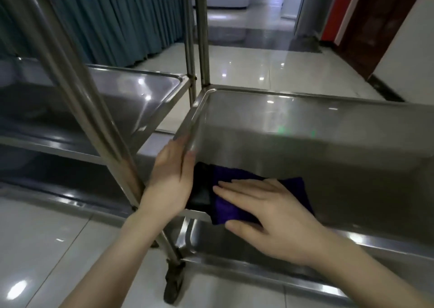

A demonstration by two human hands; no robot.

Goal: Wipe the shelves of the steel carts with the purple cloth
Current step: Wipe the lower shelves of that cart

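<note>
A folded purple cloth (226,208) lies on the middle shelf (328,148) of the right steel cart, near its front left corner. My right hand (263,211) presses flat on the cloth with straight fingers pointing left. My left hand (171,178) grips the left rim of that shelf, thumb over the edge and the other fingers on the outside. A second steel cart (112,101) stands close on the left, its shelf at about the same height.
Slanted steel posts (94,124) of the carts cross the view on the left. A cart caster (172,284) rests on the glossy tiled floor below. Teal curtain (112,16) hangs at the back left; a dark door (375,26) is at the right.
</note>
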